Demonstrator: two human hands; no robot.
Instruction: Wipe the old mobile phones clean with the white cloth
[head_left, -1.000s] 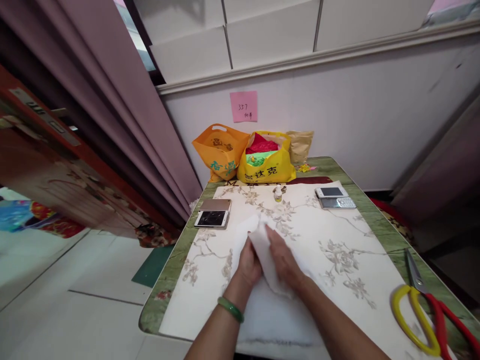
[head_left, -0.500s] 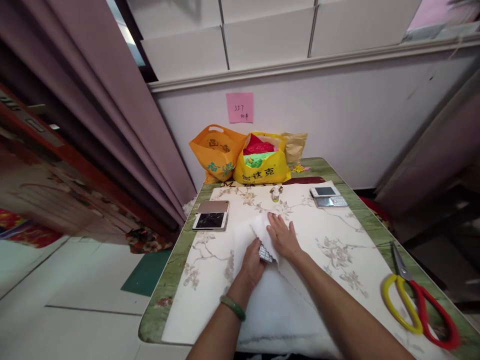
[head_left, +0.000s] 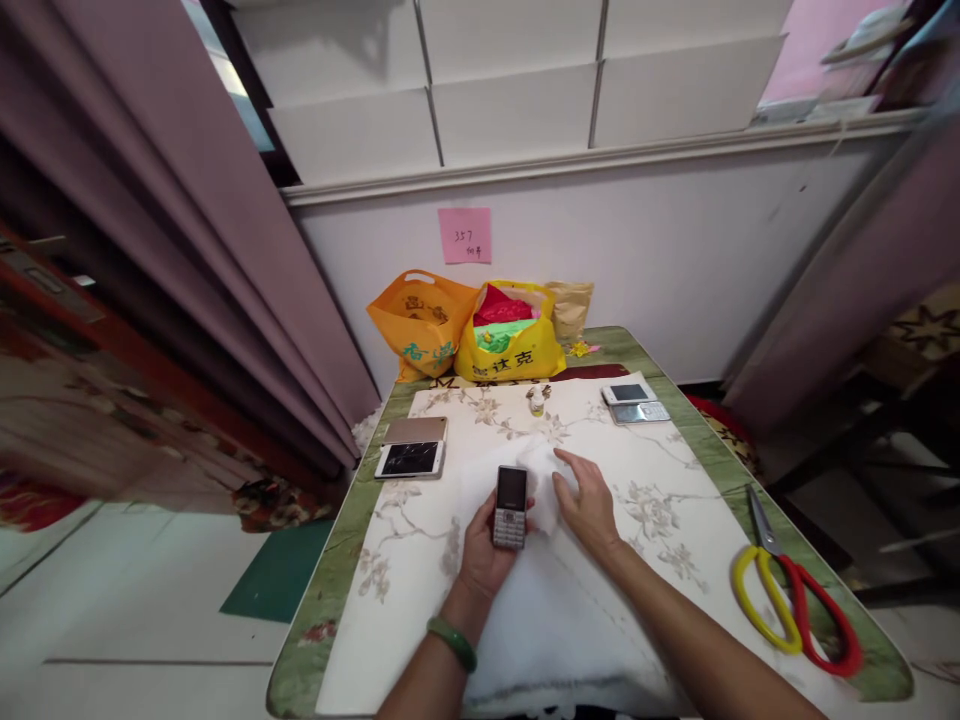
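My left hand [head_left: 484, 558] is closed around a small keypad phone [head_left: 511, 506], held upright above a white padded cloth [head_left: 547, 620]. A green bangle [head_left: 452, 641] sits on that wrist. My right hand [head_left: 589, 500] lies flat with fingers spread on the cloth, just right of the phone. The cloth rests on a floral sheet [head_left: 675, 500] that covers the green table [head_left: 337, 540].
Two smartphones [head_left: 411, 448] lie at the left; two more phones [head_left: 634, 402] at the far right. A small bottle [head_left: 535, 400] stands at the back. Yellow and red scissors [head_left: 787, 590] lie at the right edge. Orange bag [head_left: 414, 322] and yellow bag [head_left: 510, 335] sit against the wall.
My left hand has drawn the keypad phone out from under the cloth and raised it into full view. My right hand slid right and flattened on the cloth. The view shifted.
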